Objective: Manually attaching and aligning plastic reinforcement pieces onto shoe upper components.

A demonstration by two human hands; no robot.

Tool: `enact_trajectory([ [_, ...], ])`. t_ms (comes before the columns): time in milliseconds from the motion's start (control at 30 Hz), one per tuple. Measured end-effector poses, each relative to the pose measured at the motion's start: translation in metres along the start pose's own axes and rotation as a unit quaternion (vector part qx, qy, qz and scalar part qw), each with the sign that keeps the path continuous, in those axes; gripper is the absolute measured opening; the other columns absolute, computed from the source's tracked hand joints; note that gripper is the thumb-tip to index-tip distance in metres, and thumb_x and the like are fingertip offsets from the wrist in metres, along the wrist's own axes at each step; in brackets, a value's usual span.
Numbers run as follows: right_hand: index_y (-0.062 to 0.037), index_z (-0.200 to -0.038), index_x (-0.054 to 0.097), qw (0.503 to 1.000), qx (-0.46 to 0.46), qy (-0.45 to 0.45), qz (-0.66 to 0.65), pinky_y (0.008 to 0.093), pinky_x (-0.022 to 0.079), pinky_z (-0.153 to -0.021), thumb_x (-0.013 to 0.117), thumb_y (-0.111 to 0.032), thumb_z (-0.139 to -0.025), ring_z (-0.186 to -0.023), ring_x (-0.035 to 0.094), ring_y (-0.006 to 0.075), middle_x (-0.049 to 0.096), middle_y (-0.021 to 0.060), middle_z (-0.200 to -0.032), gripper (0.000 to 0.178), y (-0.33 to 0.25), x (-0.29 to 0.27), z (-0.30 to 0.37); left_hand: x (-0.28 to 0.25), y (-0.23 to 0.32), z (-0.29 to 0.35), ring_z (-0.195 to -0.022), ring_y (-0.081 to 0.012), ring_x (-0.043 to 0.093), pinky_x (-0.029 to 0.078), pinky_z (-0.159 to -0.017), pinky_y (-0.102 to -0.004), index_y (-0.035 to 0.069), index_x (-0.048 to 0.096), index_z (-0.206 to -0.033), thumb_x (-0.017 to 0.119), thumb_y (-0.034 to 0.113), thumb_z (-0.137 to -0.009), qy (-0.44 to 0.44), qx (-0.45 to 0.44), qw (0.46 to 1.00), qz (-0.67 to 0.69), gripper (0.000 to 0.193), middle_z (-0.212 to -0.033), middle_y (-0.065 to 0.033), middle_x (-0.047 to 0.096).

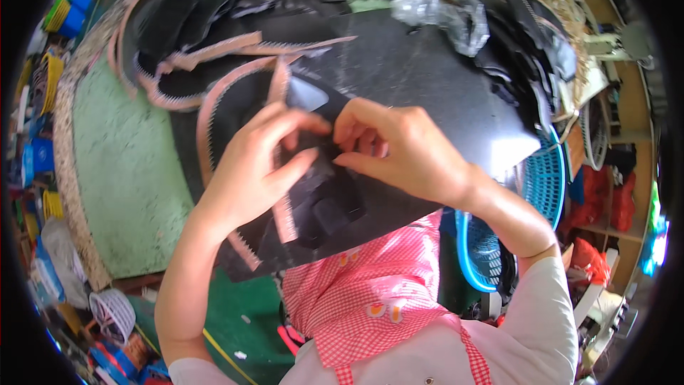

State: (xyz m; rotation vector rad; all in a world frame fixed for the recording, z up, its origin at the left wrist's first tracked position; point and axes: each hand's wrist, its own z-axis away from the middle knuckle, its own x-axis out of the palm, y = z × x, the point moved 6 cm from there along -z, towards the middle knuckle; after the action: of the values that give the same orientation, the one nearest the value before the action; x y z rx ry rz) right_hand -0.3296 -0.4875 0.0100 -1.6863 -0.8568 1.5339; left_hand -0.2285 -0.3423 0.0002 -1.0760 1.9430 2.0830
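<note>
At the far left rim, small blue and yellow plastic baskets (63, 11) are seen stacked, and a white openwork basket (112, 311) lies lower down. Next to them a round table (121, 164) is covered in rough green felt and edged with a woven straw-coloured band. On it, curved black leather pieces (206, 11) with pinkish, saw-toothed undersides are heaped. Over the table's near edge a large matte black sheet (427, 78) is spread, finely grained and catching light at its right corner.

At the centre of that sheet a small black cut piece (320, 171) is held: the left hand (253, 167) is curled, its thumb and forefinger closed on the piece's upper edge, and the right hand (402, 150) is bent over it, fingertips pinched on the same edge, just beside the left. Below the hands a pink-and-white checked apron (370, 299) is worn. Crumpled clear plastic (442, 0) lies at the top, and a turquoise mesh basket (545, 182) stands at the right.
</note>
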Motion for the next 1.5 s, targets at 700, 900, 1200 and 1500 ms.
enact_trajectory([
  [700,-0.0065,-0.107,0.072,0.955,-0.099,0.025,0.278,0.0408,0.054,-0.084,0.080,0.001,-0.065,-0.097,0.064,0.0301,0.066,0.0100,-0.106,0.043,0.034,-0.083,0.087,0.006,-0.010,-0.003,-0.069,-0.0075,0.048,0.042,-0.062,-0.0249,0.008,0.081,-0.106,0.077,0.002,-0.088,-0.007,-0.075,0.997,0.032,0.019,-0.080,0.0007,0.047],
  [900,-0.0071,-0.119,0.068,0.949,-0.122,0.083,0.277,0.0455,0.051,-0.096,0.086,-0.019,-0.074,-0.106,0.063,0.0337,0.067,0.0097,-0.117,0.050,0.033,-0.074,0.047,0.028,0.004,-0.013,-0.068,-0.0077,0.050,0.043,-0.061,-0.0264,0.009,0.081,-0.104,0.078,0.004,-0.086,-0.023,-0.072,0.997,0.016,0.019,-0.079,-0.0001,0.048],
  [1200,-0.0009,-0.098,0.071,0.980,0.026,0.022,0.198,0.0407,0.053,-0.075,0.086,-0.029,-0.078,-0.082,0.068,0.0355,0.069,0.0157,-0.087,0.038,0.030,-0.108,0.021,0.022,0.005,-0.009,-0.069,-0.0098,0.049,0.043,-0.062,-0.0255,0.009,0.082,-0.101,0.083,0.008,-0.083,-0.039,-0.095,0.994,0.034,0.018,-0.081,0.0000,0.048],
  [1500,-0.0032,-0.095,0.071,0.978,-0.071,-0.033,0.194,0.0418,0.051,-0.083,0.086,-0.022,-0.074,-0.088,0.067,0.0341,0.069,0.0104,-0.089,0.032,0.000,-0.064,0.029,0.021,0.005,-0.011,-0.073,-0.0083,0.041,0.034,-0.064,-0.0239,0.011,0.083,-0.101,0.087,0.011,-0.078,-0.055,-0.102,0.992,0.043,0.023,-0.082,0.0041,0.046],
])
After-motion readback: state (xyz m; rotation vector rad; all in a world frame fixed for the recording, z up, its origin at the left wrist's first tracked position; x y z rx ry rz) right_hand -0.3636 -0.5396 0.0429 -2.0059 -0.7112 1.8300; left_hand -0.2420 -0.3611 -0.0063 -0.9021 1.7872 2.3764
